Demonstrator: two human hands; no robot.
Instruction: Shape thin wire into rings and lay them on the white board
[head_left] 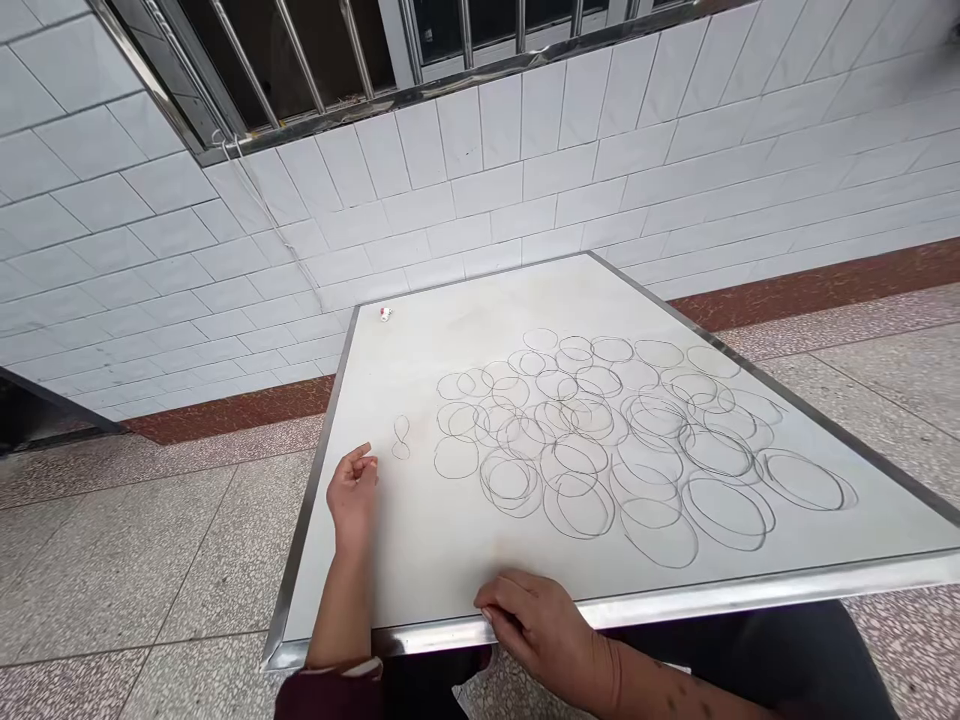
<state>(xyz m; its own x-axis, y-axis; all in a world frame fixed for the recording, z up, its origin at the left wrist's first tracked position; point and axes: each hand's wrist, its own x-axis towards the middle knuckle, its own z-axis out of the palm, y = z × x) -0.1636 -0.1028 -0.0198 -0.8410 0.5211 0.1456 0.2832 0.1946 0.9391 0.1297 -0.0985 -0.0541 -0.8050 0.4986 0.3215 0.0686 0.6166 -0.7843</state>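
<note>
Many thin dark rings [456, 477] lie spread and overlapping over the middle and right of a white table [435, 560]; their material is too fine to tell. Apart from them, one thin loop twisted into a figure eight [402, 440] lies at the left. Just left of that loop is my left hand [354, 488], fingers loosely bent and tips slightly apart, nothing visible in them. At the table's near edge my right hand [534, 622] is closed, thumb and forefinger pressed together. Whatever it may hold is hidden or too small to make out.
A small white and red object [385, 314] sits in the table's far left corner. A metal trim [697, 602] borders the tabletop. Behind stands a white tiled wall [480, 205] with a barred window [315, 60] and a hanging cord [274, 225]. Speckled floor tiles [225, 560] surround the table.
</note>
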